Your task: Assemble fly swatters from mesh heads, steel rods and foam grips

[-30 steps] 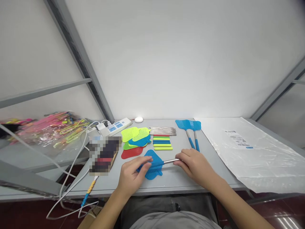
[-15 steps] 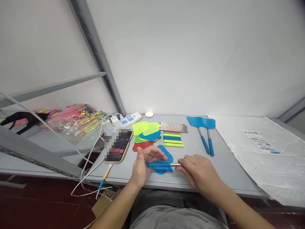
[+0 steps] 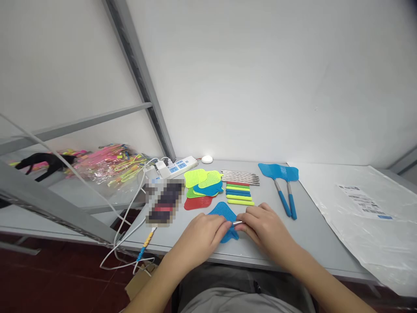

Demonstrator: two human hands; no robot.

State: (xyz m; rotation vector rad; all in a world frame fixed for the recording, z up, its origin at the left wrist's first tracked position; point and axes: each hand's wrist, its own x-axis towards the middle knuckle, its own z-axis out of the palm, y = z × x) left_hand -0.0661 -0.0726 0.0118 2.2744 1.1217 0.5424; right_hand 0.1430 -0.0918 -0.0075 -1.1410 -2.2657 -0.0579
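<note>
Head view: over blue mesh paddle [image 3: 224,209], right hand [image 3: 265,226] clamps metal rod [image 3: 238,222]; left hand [image 3: 202,234] closes over its other end, likely bracing it.

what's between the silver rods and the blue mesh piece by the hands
In the head view, a row of coloured tubes lies between the silver rods and the blue mesh piece.

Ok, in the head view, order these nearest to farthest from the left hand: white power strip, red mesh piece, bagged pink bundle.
From the left hand:
1. Red mesh piece: just beyond the hand, slightly left.
2. White power strip: farther back, also left.
3. Bagged pink bundle: far left.
</note>
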